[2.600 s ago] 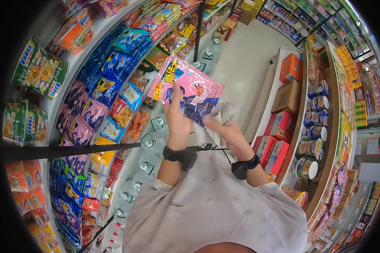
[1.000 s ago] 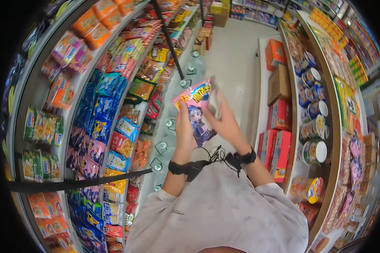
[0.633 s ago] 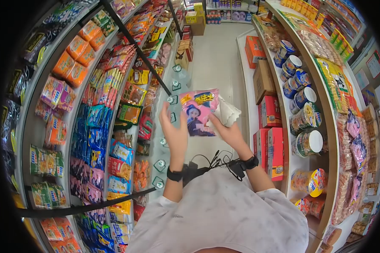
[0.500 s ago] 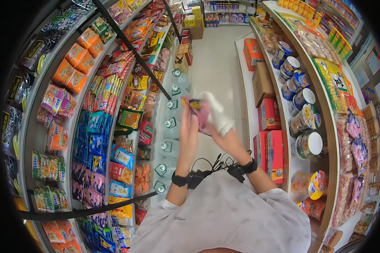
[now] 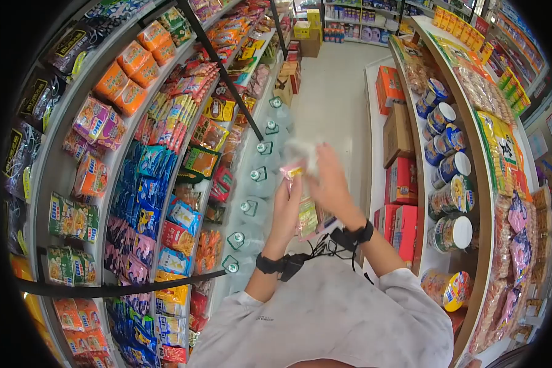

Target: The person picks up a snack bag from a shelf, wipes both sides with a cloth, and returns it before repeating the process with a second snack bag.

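My left hand [image 5: 286, 205] is closed around the side of a pink snack packet [image 5: 307, 216], which shows a yellow and green printed part toward me. Over the aisle floor, in front of my chest, the packet is held upright. A white cloth [image 5: 302, 149], smeared by motion, is at the packet's upper end. Beside it on the right is my right hand [image 5: 332, 183], blurred, with the cloth by its fingers. How those fingers grip the cloth is hard to make out.
Shelves of bagged snacks [image 5: 142, 178] and noodle packs [image 5: 73, 224] line the left. Large clear bottles [image 5: 251, 190] stand in a row on the floor below. Cup noodles [image 5: 452, 233] and red boxes [image 5: 403, 181] fill the right shelf. Cartons [image 5: 306, 46] stand farther down the aisle.
The packet has turned, and its yellow and green part now shows. The white cloth has moved from its right side to its upper end, and my right hand has risen. The view has swung slightly left.
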`<state>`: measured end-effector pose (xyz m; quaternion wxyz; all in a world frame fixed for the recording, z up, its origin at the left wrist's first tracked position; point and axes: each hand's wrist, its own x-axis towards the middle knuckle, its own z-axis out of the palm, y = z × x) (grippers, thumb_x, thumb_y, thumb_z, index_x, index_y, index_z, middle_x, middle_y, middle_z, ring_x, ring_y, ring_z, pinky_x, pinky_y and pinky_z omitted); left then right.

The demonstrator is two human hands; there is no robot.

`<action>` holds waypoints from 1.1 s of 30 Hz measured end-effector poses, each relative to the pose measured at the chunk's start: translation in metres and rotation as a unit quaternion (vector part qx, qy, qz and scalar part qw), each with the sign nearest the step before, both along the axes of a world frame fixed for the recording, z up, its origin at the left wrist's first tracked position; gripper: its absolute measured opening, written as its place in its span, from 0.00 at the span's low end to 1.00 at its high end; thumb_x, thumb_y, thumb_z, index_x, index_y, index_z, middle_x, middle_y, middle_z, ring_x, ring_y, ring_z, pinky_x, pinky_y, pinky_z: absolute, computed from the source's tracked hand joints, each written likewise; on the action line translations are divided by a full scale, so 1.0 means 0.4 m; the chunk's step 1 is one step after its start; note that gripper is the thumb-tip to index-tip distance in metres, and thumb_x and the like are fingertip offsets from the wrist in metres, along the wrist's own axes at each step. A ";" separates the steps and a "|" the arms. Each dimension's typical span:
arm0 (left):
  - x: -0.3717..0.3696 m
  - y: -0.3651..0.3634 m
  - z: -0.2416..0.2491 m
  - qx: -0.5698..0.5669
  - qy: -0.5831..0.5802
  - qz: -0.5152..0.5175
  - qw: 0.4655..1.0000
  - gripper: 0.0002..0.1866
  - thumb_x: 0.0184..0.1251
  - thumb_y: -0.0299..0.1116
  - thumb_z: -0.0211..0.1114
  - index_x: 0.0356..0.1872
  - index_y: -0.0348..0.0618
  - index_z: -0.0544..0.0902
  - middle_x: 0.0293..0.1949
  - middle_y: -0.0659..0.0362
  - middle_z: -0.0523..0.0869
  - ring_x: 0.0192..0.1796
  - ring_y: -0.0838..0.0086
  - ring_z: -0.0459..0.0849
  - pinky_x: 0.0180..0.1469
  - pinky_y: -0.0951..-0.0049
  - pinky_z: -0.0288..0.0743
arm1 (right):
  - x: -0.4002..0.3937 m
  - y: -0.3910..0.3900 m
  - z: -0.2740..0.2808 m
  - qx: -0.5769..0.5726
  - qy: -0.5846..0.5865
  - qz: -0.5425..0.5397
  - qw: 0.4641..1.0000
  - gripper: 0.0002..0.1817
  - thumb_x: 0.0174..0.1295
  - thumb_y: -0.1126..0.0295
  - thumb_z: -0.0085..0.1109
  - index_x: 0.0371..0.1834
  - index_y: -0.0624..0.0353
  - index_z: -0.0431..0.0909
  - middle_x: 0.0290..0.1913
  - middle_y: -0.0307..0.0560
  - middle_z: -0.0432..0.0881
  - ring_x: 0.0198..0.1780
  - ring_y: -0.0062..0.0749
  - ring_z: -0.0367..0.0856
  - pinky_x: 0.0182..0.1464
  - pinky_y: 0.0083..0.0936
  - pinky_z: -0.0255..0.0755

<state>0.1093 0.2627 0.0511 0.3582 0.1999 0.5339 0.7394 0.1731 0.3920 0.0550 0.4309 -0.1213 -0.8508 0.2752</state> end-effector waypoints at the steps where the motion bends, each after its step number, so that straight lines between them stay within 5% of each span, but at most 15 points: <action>1: 0.003 -0.003 0.015 0.007 0.000 0.003 1.000 0.27 0.84 0.52 0.44 0.63 0.37 0.73 0.55 0.59 0.81 0.54 0.81 0.78 0.56 0.75 0.74 | -0.003 0.003 0.002 -0.201 -0.013 0.030 0.979 0.25 0.59 0.70 0.64 0.58 0.73 0.72 0.65 0.64 0.74 0.69 0.53 0.71 0.72 0.45 0.61; 3: 0.001 0.000 0.042 0.046 -0.023 0.015 0.999 0.25 0.84 0.50 0.46 0.63 0.37 0.73 0.54 0.60 0.81 0.52 0.82 0.80 0.53 0.76 0.76 | -0.008 -0.003 0.056 -0.565 -0.028 0.082 0.821 0.24 0.66 0.69 0.60 0.60 0.73 0.71 0.65 0.64 0.74 0.67 0.52 0.73 0.69 0.37 0.64; 6: -0.036 -0.008 0.068 0.100 -0.101 0.070 0.987 0.24 0.84 0.49 0.46 0.60 0.37 0.75 0.53 0.58 0.83 0.53 0.76 0.83 0.55 0.75 0.77 | -0.062 -0.106 0.030 -0.257 0.122 0.065 0.957 0.22 0.73 0.66 0.55 0.61 0.75 0.70 0.66 0.64 0.74 0.65 0.53 0.75 0.65 0.29 0.66; 8: -0.097 -0.035 0.036 0.112 -0.111 0.104 0.982 0.24 0.83 0.51 0.48 0.59 0.39 0.76 0.51 0.58 0.84 0.53 0.74 0.84 0.55 0.72 0.79 | -0.045 -0.172 0.030 -0.156 0.019 0.094 0.983 0.17 0.68 0.70 0.59 0.53 0.72 0.74 0.70 0.65 0.70 0.72 0.56 0.68 0.72 0.41 0.61; 10: -0.167 -0.080 0.010 0.117 -0.124 0.128 0.977 0.25 0.82 0.52 0.48 0.60 0.41 0.77 0.51 0.57 0.85 0.54 0.73 0.84 0.56 0.70 0.79 | -0.048 -0.220 0.026 0.046 -0.046 0.138 0.988 0.15 0.64 0.70 0.61 0.49 0.71 0.75 0.72 0.64 0.67 0.75 0.57 0.64 0.75 0.47 0.58; 11: -0.204 -0.106 0.006 0.173 -0.203 0.099 0.959 0.25 0.82 0.53 0.49 0.61 0.41 0.77 0.52 0.56 0.85 0.53 0.71 0.85 0.56 0.67 0.79 | -0.059 -0.247 0.023 0.067 -0.048 0.169 0.982 0.16 0.60 0.69 0.64 0.45 0.69 0.74 0.75 0.62 0.64 0.78 0.57 0.58 0.77 0.55 0.52; 14: -0.251 -0.148 -0.004 0.209 -0.264 0.104 0.936 0.25 0.82 0.53 0.49 0.62 0.41 0.76 0.53 0.55 0.85 0.52 0.70 0.86 0.56 0.67 0.80 | -0.092 -0.248 0.000 0.123 -0.103 0.205 0.966 0.19 0.61 0.65 0.64 0.48 0.69 0.75 0.77 0.61 0.61 0.79 0.57 0.56 0.77 0.55 0.51; 15: -0.250 -0.153 0.016 0.194 -0.248 0.151 0.937 0.25 0.82 0.52 0.50 0.63 0.40 0.75 0.54 0.54 0.85 0.51 0.69 0.87 0.56 0.67 0.81 | -0.116 -0.251 -0.009 0.109 -0.040 0.147 0.982 0.20 0.67 0.62 0.60 0.53 0.69 0.76 0.72 0.64 0.68 0.75 0.58 0.64 0.74 0.48 0.58; 17: -0.273 -0.198 0.026 0.161 -0.213 0.094 0.959 0.25 0.82 0.50 0.50 0.63 0.39 0.74 0.54 0.54 0.84 0.54 0.70 0.85 0.57 0.67 0.80 | -0.145 -0.241 -0.011 -0.204 -0.103 0.084 0.970 0.21 0.71 0.58 0.58 0.56 0.67 0.76 0.64 0.59 0.77 0.66 0.49 0.75 0.66 0.39 0.67; 21: -0.290 -0.273 0.054 0.072 -0.165 0.003 0.984 0.23 0.82 0.47 0.52 0.61 0.36 0.75 0.53 0.57 0.84 0.52 0.75 0.84 0.55 0.72 0.78 | -0.140 -0.221 -0.007 -0.628 -0.096 0.079 0.768 0.24 0.75 0.51 0.55 0.57 0.63 0.77 0.47 0.41 0.85 0.45 0.23 0.83 0.46 0.22 0.76; 24: -0.306 -0.316 0.002 0.066 -0.081 -0.039 0.994 0.21 0.82 0.44 0.54 0.59 0.34 0.77 0.52 0.59 0.84 0.50 0.80 0.82 0.52 0.76 0.77 | -0.154 -0.297 0.043 -0.585 -0.032 0.054 0.809 0.22 0.74 0.52 0.58 0.57 0.60 0.78 0.44 0.33 0.83 0.41 0.13 0.79 0.39 0.17 0.75; 29: -0.339 -0.384 0.031 0.065 -0.068 -0.070 0.993 0.20 0.82 0.42 0.54 0.58 0.33 0.77 0.49 0.59 0.85 0.49 0.81 0.83 0.52 0.77 0.77 | -0.188 -0.375 0.101 -0.605 0.091 0.040 0.790 0.14 0.66 0.70 0.68 0.52 0.60 0.78 0.44 0.38 0.84 0.43 0.21 0.83 0.43 0.22 0.78; 33: -0.340 -0.401 0.033 0.054 -0.110 -0.047 0.991 0.21 0.83 0.43 0.53 0.58 0.33 0.77 0.50 0.59 0.85 0.49 0.81 0.83 0.52 0.78 0.76 | -0.228 -0.421 0.087 -0.545 0.137 -0.003 0.827 0.13 0.68 0.72 0.64 0.53 0.61 0.77 0.47 0.40 0.83 0.48 0.22 0.82 0.48 0.24 0.77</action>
